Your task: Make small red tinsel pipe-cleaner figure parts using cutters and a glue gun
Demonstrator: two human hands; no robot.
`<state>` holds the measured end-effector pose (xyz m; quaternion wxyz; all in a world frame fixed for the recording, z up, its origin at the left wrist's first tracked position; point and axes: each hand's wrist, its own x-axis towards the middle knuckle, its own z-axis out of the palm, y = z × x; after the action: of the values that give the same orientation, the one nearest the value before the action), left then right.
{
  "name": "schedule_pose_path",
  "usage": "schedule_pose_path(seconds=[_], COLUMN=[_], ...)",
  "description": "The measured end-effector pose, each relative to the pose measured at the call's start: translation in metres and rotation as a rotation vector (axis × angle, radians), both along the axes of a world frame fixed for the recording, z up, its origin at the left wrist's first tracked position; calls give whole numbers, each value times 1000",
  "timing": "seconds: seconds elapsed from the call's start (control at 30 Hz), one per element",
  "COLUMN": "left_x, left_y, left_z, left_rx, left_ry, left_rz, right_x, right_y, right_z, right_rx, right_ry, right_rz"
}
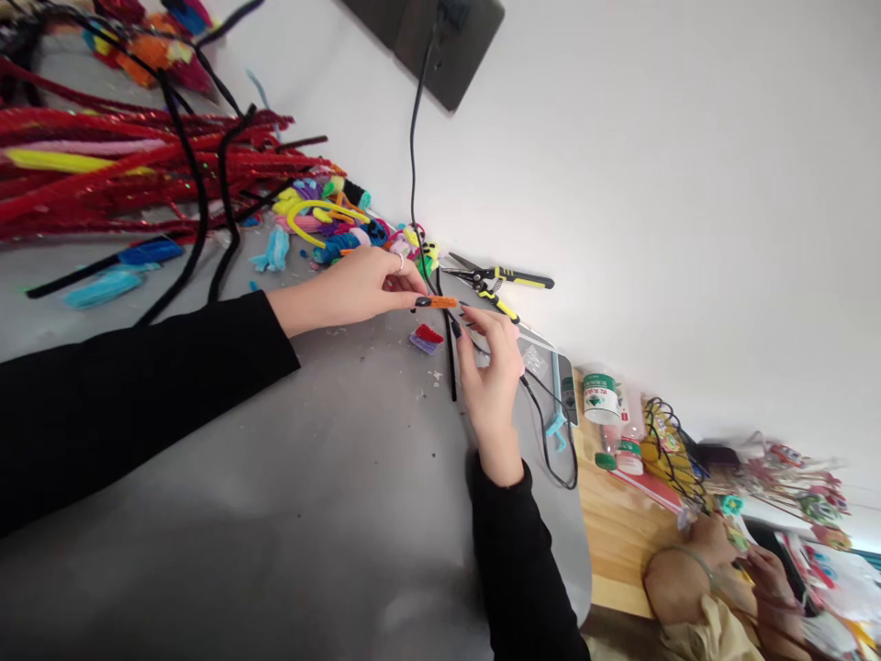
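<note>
My left hand (375,283) pinches a short orange piece of fuzzy chenille stem (441,302) between thumb and fingers, just above the grey table (358,459). Its free end points right, toward my right hand (490,367). The right hand is bent, its thumb and fingertips slightly apart beside that end, with nothing visible between them. Under the hands, a black stem (451,372) lies on the table. A small red and purple fuzzy piece (428,337) sits between the hands. Just beyond them rest open pliers (506,275) with black and yellow handles.
Red glittery stems (138,174) and black ones lie at the left. Colourful fuzzy pieces (330,220) heap behind my left hand. A black cable (413,138) runs down from a wall socket panel (451,46). At right are a phone (565,390), bottles (601,397) and another person's arm (678,583).
</note>
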<state>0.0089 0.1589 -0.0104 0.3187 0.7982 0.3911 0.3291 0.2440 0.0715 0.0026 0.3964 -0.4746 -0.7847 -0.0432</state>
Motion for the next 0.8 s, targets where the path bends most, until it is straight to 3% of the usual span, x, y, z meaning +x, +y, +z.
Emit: schedule_pose_path(seconds=[0.2,0.43,0.8], left_x=[5,3,13], left_y=[-8,-6,-7], left_z=[6,7,-3], left_rx=[-37,83,-7], left_ry=[44,34,120], left_rz=[-178,-108,-253], right_x=[0,4,4], right_y=[-4,-8,-4], right_z=[1,0,-10], right_rx=[-49,-99,-101], right_ry=[-77,-64,-72], right_rz=[80,121,109])
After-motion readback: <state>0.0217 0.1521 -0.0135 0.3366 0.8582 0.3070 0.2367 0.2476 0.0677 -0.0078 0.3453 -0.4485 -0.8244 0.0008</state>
